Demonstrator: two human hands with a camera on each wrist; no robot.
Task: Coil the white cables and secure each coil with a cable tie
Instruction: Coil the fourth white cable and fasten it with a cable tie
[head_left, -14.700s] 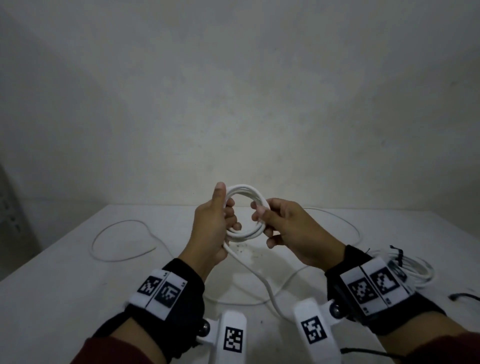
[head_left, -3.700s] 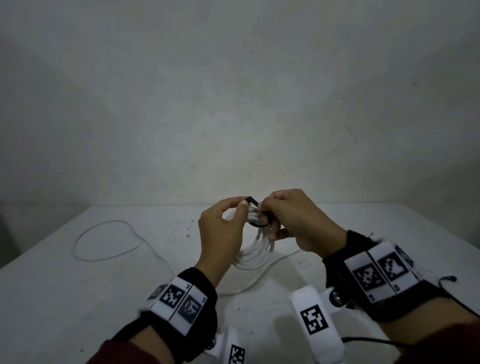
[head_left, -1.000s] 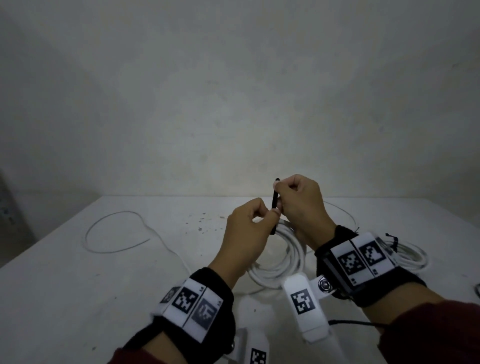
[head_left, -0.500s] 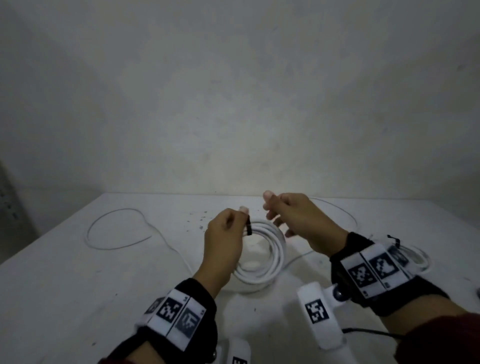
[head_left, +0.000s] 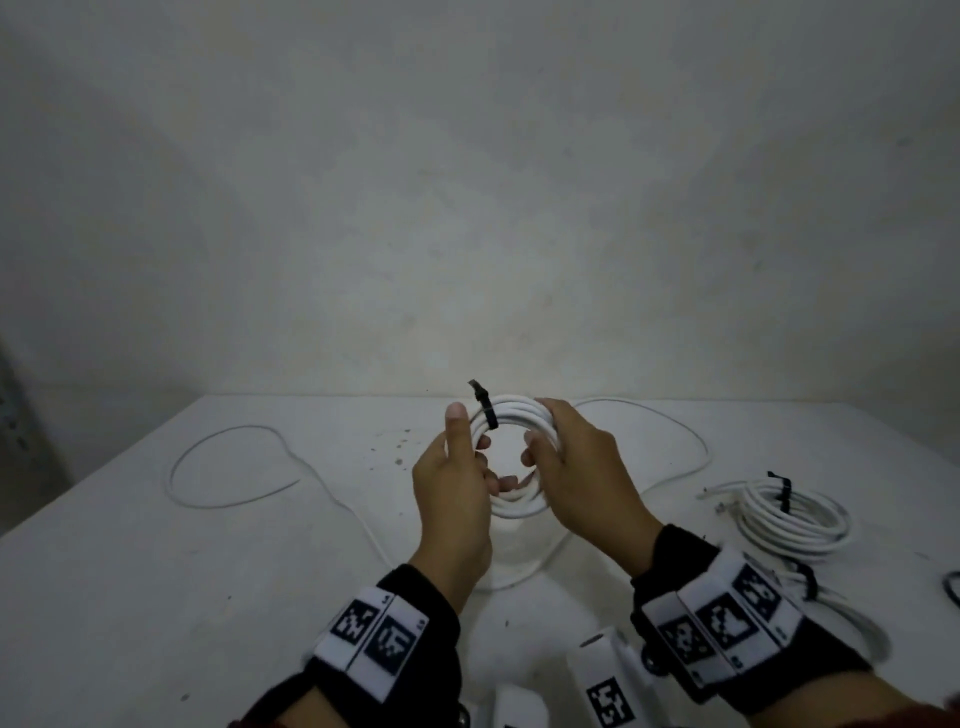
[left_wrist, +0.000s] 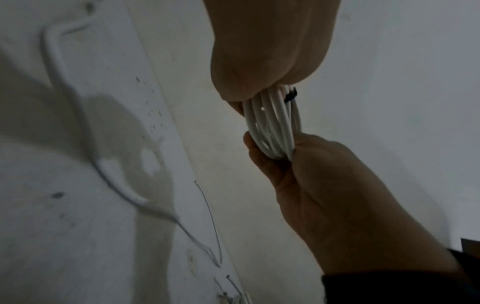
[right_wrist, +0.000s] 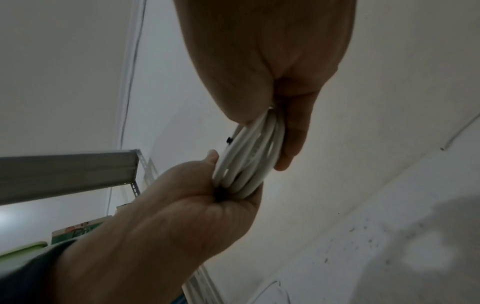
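Both hands, left hand and right hand, are gripping a freshly tied coil, another finished coil is sitting by the counter's right edge, one loose cable is waiting.

White cable coil, seen edge-on: gripped at twelve o'clock by right hand, at seven o'clock by left hand. Small black item, possibly the cable tie, at coil's ten o'clock edge. Grey metal shelf at nine o'clock.
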